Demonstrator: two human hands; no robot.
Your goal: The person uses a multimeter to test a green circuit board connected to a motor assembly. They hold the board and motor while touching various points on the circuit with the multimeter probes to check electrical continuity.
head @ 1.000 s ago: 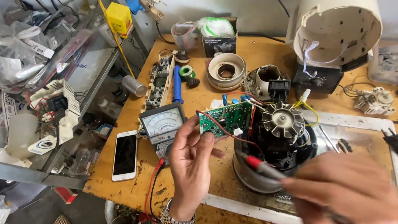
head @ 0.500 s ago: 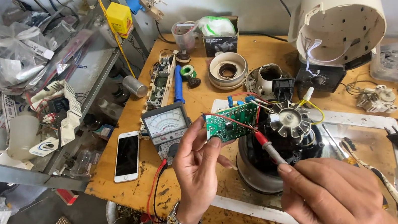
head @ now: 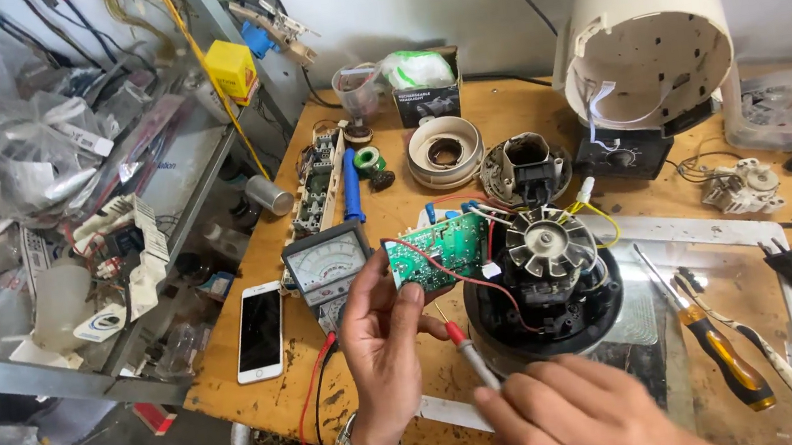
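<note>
Head view, looking down at a cluttered workbench: I pinch a green circuit board [head: 438, 252] by its lower edge between the thumb and fingers of my left hand [head: 386, 344], holding it tilted just above the bench, near the middle of the front half. Red and black wires run from the board to the black motor base [head: 542, 300] just beside it, whose grey fan wheel [head: 549, 242] faces up. My right hand [head: 582, 421], at the front edge, is closed around a red-tipped meter probe [head: 467, 350] whose tip points up toward the board's lower edge; I cannot tell whether it touches. An analogue multimeter [head: 326, 264] lies just left of the board, with a white smartphone [head: 259, 332] beside it toward the bench's left edge. An orange-handled screwdriver [head: 716, 344] rests on the glass panel [head: 733, 262] to the right. A cream appliance housing [head: 650, 15] stands toward the back right, and a round white ring part [head: 445, 151] sits behind the board.
</note>
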